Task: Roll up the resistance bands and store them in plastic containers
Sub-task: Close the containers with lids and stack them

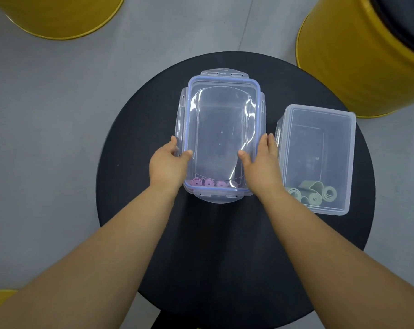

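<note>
I have the round black table filling the middle of my view. At its centre sits a clear rectangular plastic container with a blue-sealed lid, and the latch flaps at its 12 and 6 o'clock ends stick outward. The left hand grips its 9 o'clock side, thumb on the lid and fingers curled down the wall. The right hand holds the 3 o'clock side the same way. Through the plastic I see pink rolled resistance bands at the 6 o'clock end. Just beside it at 3 o'clock stands an open clear plastic box, with grey-green rolled bands at its 6 o'clock end. Yellow drums stand on the floor at 11 o'clock and 2 o'clock.
</note>
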Motion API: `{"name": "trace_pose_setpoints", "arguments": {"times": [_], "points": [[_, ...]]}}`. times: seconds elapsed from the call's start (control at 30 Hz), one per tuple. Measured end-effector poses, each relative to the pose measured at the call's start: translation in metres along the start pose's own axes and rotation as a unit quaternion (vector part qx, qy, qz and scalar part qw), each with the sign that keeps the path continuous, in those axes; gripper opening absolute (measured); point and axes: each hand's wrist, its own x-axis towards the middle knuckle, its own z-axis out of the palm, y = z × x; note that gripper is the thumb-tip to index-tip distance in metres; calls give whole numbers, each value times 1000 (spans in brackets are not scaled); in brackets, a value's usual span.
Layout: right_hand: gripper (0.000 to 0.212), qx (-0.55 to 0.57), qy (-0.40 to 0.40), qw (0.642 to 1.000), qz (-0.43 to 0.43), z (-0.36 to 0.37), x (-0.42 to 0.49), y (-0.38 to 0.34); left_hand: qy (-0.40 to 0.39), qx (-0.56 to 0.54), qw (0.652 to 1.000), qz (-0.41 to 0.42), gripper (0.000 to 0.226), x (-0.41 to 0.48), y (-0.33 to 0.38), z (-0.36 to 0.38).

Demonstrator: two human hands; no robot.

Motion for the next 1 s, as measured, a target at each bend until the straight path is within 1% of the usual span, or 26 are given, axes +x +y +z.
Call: {"name": "trace_pose_setpoints", "arguments": {"times": [0.07,0.1,0.17,0.27,0.33,0.37,0.43,0.5,0.63,1.0], "points": [[70,-8,1,1000,4,0,2,-2,-14,108,994,20,49,-1,4,1],[70,-1,-2,1000,6,1,3,-3,-16,140,990,28,46,-1,6,2],[70,23,-11,1000,9,1,3,-3,-18,164,986,36,41,0,8,5],[69,68,-32,997,18,1,2,-3,-25,135,990,28,36,1,6,7],[69,85,-41,995,23,1,1,-2,-31,63,997,17,26,3,2,7],[68,89,-43,995,22,0,1,-1,-35,19,999,7,24,4,1,7],[67,95,-48,994,21,-1,1,0,-33,-31,999,-12,31,4,0,7],[67,104,-48,993,18,-1,2,1,-27,-40,999,-12,38,2,-1,6],[68,122,-33,992,14,0,1,4,-19,-46,999,-5,42,-2,-4,5],[67,112,-16,994,-2,-2,-6,12,-15,-27,999,21,45,-5,-19,7]]}}
